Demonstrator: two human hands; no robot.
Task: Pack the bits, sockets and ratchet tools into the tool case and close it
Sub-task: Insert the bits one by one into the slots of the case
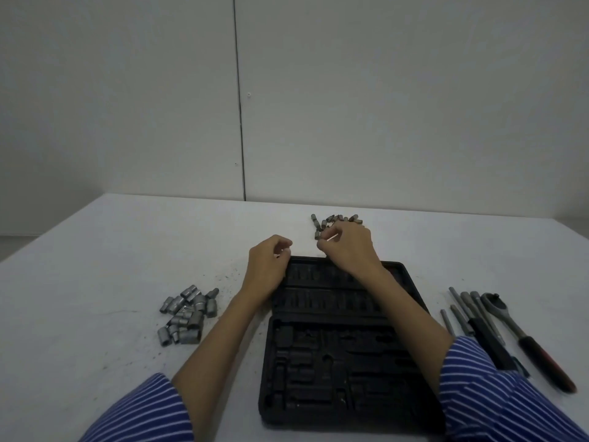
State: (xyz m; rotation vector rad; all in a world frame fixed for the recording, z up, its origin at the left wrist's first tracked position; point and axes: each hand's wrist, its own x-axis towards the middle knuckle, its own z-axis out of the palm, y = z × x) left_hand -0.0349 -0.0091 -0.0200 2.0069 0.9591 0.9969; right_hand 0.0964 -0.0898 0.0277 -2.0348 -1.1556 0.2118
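A black tool case (338, 346) lies open on the white table, its moulded slots dark. Beyond its far edge sits a small pile of bits (331, 220). My right hand (347, 247) reaches over the case to that pile, fingers curled and pinching at the bits; what sits between the fingertips is too small to make out. My left hand (267, 263) rests at the case's far left corner with its fingers curled, and I cannot tell whether it holds anything. A heap of silver sockets (186, 314) lies left of the case. The ratchet (522, 333) with a dark red handle lies at the right.
Several extension bars and a black-handled driver (471, 317) lie between the case and the ratchet. Dark specks of grit dot the white table (95, 282) left of the case. A grey wall stands behind the table's far edge.
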